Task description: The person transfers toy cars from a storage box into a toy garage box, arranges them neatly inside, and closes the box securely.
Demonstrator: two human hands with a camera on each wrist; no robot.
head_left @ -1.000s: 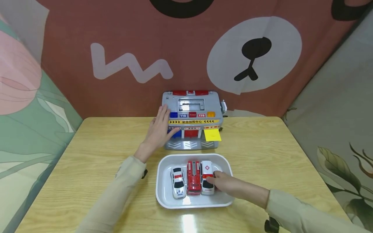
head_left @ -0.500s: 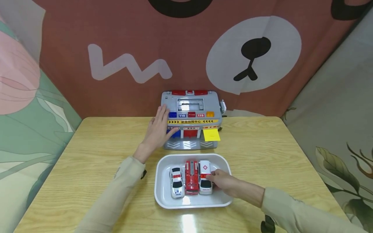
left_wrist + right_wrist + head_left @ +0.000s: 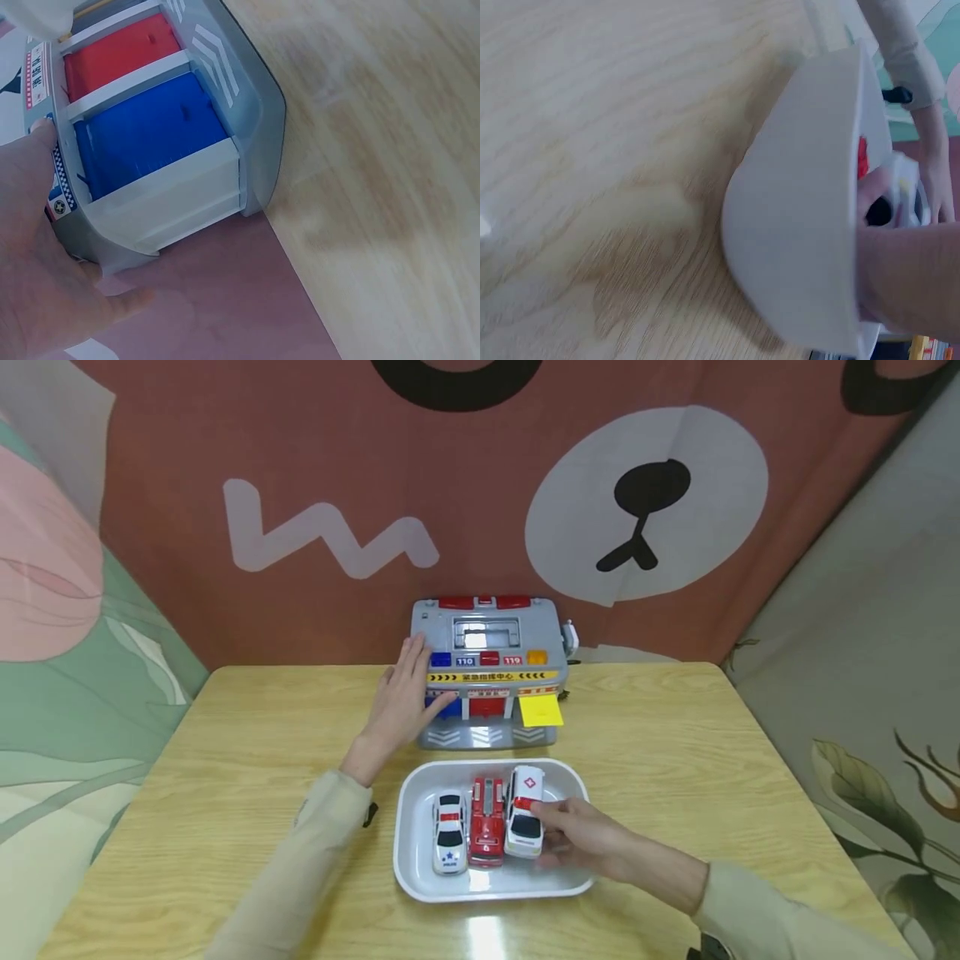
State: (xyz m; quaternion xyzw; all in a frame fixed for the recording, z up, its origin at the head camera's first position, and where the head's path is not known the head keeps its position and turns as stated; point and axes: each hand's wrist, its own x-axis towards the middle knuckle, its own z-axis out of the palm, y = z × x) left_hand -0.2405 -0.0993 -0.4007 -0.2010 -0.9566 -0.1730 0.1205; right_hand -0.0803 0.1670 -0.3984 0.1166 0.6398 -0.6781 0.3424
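In the head view my right hand (image 3: pixel 588 839) pinches a white toy ambulance (image 3: pixel 524 814) with a red cross on its roof. The ambulance is tilted, at the right end of a white tray (image 3: pixel 401 835). Beside it in the tray lie a red toy fire engine (image 3: pixel 487 822) and a white toy police car (image 3: pixel 449 835). My left hand (image 3: pixel 397 697) rests with straight fingers on the left side of a grey toy rescue station (image 3: pixel 491 677). Its thumb touches the station's front above the blue door (image 3: pixel 150 135), seen in the left wrist view. The tray wall hides part of the right hand in the right wrist view.
The station's yellow door (image 3: pixel 541 711) sticks out, while its red door (image 3: pixel 487 707) hangs down. A white handle (image 3: pixel 570 637) is on the station's right side. The wooden table (image 3: pixel 660 760) ends at a reddish-brown cloth (image 3: pixel 322 610) behind.
My right hand has raised and tilted the ambulance, which was flat beside the fire engine. The left hand stays at the station.
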